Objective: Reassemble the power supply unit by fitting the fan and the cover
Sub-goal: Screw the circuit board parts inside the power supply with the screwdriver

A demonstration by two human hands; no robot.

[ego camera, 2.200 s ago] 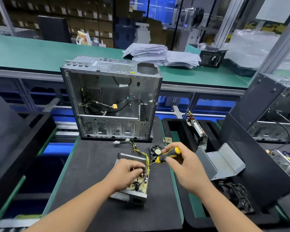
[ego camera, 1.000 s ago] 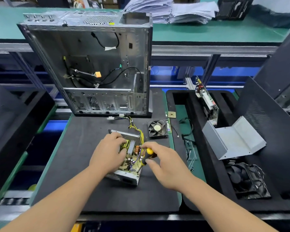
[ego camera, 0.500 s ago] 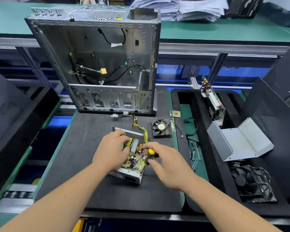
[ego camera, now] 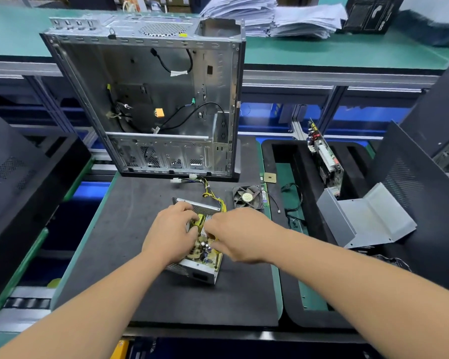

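Both hands work over the open power supply unit (ego camera: 196, 246) on the bench (ego camera: 130, 229): left hand (ego camera: 170, 233) grips its near-left side, right hand (ego camera: 240, 235) curls over the board, its hold hidden. Beyond, the fan (ego camera: 246, 196) lies loose and the cover (ego camera: 366, 217) sits well apart to the right. Neither seems fitted; the fan likely comes next.

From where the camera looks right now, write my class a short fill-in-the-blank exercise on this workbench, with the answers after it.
1. Both hands, left hand and right hand, work over the open ____.
2. The small loose fan lies on the black mat, to the ____ of the unit.
3. The bent grey metal cover lies in the black tray, not yet ____.
4. Behind the unit stands an empty computer ____.

Answers: power supply unit; right; fitted; case
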